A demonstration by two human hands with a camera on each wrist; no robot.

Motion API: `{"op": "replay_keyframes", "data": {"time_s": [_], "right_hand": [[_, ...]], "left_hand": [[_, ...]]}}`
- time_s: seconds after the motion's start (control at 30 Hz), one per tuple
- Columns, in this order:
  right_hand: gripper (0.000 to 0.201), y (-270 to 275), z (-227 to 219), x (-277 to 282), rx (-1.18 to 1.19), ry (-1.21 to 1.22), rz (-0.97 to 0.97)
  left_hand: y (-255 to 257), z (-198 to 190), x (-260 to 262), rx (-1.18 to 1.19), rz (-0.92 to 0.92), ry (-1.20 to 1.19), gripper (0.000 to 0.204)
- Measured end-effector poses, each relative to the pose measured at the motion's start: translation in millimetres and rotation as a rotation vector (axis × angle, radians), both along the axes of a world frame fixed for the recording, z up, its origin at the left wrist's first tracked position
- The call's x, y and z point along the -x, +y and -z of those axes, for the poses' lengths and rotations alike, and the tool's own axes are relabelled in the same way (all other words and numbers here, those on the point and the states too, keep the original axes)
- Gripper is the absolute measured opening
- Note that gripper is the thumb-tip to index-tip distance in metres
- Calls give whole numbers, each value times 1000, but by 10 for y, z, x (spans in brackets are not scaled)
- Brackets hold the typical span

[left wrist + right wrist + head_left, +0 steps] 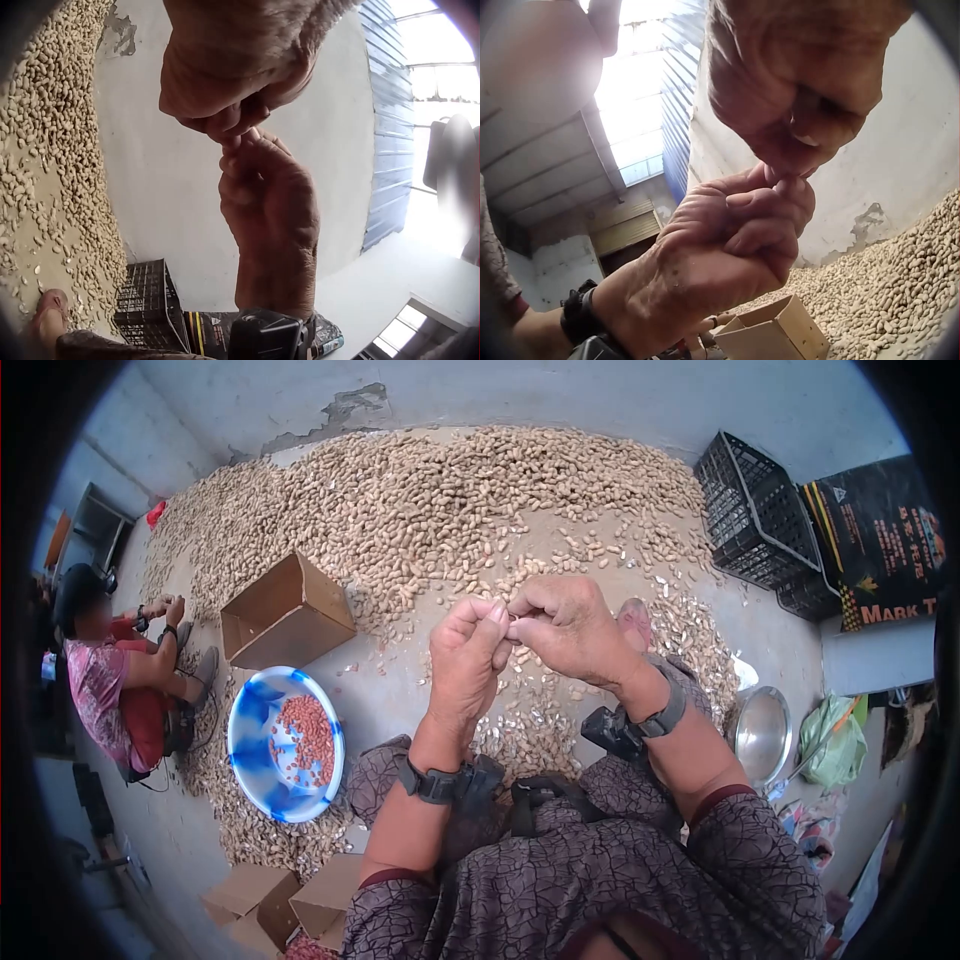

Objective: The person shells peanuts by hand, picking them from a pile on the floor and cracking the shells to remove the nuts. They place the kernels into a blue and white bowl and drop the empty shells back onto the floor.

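My left hand (467, 657) and right hand (572, 628) meet at the fingertips in front of my body, above the shell-strewn floor. Thumbs and forefingers of both pinch together at one spot, on a peanut that the fingers hide almost wholly. In the left wrist view the right hand (270, 214) comes up from below to the other hand's fingertips. The right wrist view shows the left hand (720, 240) with its fingers curled inward. Below and to the left stands a blue-and-white basin (246, 732) with shelled reddish peanut kernels (310, 735) in it.
A large heap of unshelled peanuts (420, 500) spreads along the wall. An open cardboard box (300, 625) stands left of my hands, with empty shells (525, 735) below. On the right are black crates (760, 520) and a metal bowl (763, 735). Another person (130, 680) sits at far left.
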State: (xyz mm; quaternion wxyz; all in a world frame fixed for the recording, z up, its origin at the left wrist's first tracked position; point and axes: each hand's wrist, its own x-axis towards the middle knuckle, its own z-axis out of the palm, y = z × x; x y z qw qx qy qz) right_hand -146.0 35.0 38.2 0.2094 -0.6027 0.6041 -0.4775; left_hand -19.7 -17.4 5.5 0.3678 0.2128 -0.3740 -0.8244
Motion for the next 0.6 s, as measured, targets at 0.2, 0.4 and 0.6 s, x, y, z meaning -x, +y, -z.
{"op": "replay_keyframes", "data": {"time_s": [0.2, 0.4, 0.6], "right_hand": [[3, 3, 1, -19, -53, -277, -109], [8, -3, -235, 12, -293, -575, -152], [10, 2, -196, -30, -326, -499, -213]], "left_hand": [[21, 26, -1, -55, -33, 55, 13], [-37, -76, -155, -72, 10, 20, 14], [-154, -116, -368, 198, 83, -536, 19]]}}
